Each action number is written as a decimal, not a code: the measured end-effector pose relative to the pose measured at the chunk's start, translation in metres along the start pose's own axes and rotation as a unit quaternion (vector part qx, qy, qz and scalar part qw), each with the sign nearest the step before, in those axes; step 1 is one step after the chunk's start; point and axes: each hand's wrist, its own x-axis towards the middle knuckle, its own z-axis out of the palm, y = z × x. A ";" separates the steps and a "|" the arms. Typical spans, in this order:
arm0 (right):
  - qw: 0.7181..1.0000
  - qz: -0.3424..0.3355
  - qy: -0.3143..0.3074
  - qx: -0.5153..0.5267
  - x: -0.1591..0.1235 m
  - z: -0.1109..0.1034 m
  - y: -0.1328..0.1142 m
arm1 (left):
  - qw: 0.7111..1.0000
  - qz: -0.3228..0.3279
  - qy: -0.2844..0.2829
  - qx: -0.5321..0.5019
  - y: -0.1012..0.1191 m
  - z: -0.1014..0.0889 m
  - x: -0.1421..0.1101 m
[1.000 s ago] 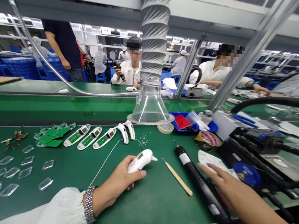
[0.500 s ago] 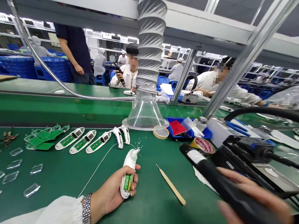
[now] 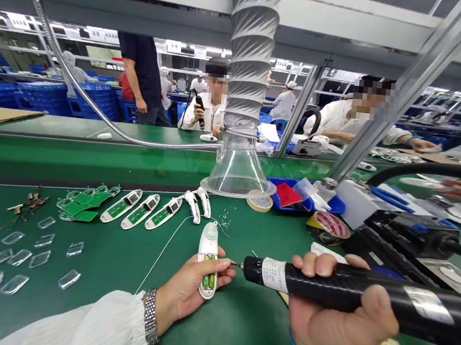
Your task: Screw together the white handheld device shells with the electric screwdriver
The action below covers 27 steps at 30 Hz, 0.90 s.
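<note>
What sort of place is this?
Probably an electronics assembly factory: a right hand grips an electric screwdriver, circuit boards lie in a row on a green workbench, and a clear fume extraction hood stands nearby.

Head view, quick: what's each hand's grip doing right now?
Left hand: closed, holding a white plastic ear thermometer.
Right hand: closed, holding a black cylindrical electric screwdriver.

Here's the green-matted workbench (image 3: 114, 259), and lined up on it: white-shelled circuit boards (image 3: 140, 211), loose green board pieces (image 3: 81, 206), and scattered clear plastic covers (image 3: 13, 284)!
</note>
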 end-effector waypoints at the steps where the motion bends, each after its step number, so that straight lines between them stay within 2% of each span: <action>1: 1.000 0.003 -0.008 0.002 0.000 0.000 0.001 | 1.000 0.004 0.004 0.009 -0.001 0.000 0.001; 5: 0.999 -0.006 -0.036 -0.007 -0.002 -0.001 0.002 | 0.995 0.066 0.029 0.068 0.001 -0.001 0.007; 11: 0.993 -0.073 -0.063 -0.061 -0.006 -0.008 -0.008 | 0.972 0.194 0.071 0.111 0.018 0.000 0.017; 13: 0.992 -0.076 -0.073 -0.068 -0.008 -0.014 -0.011 | 0.975 0.188 0.063 0.100 0.018 0.001 0.014; 18: 0.993 -0.049 -0.101 -0.032 -0.020 -0.023 -0.014 | 0.994 0.102 0.025 0.031 0.000 0.002 0.005; 21: 0.991 -0.025 -0.123 -0.037 -0.028 -0.018 -0.011 | 0.997 0.070 0.018 0.002 -0.009 0.001 0.004; 27: 0.982 -0.034 -0.186 -0.018 -0.036 0.000 -0.001 | 0.998 0.056 0.010 -0.022 -0.011 -0.001 0.006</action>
